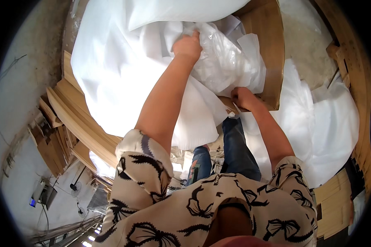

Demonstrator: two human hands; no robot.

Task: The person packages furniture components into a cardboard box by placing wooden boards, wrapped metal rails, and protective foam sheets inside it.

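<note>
Patterned shirt (193, 208) lies nearest, below both hands. Left hand (188, 47) touches clear plastic wrapping (222, 61) inside an open carton (271, 53), forefinger extended; grip cannot be determined. Right hand (242, 98) is curled at the carton's near edge, beside the plastic; its hold is hidden. White sheeting (115, 70) left of the left hand obscures part of the carton; cardboard (82, 119) lies farther left.

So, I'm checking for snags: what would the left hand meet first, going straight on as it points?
The left hand would probably meet the crumpled clear plastic film just ahead; depth is unclear, so they may be touching.
</note>
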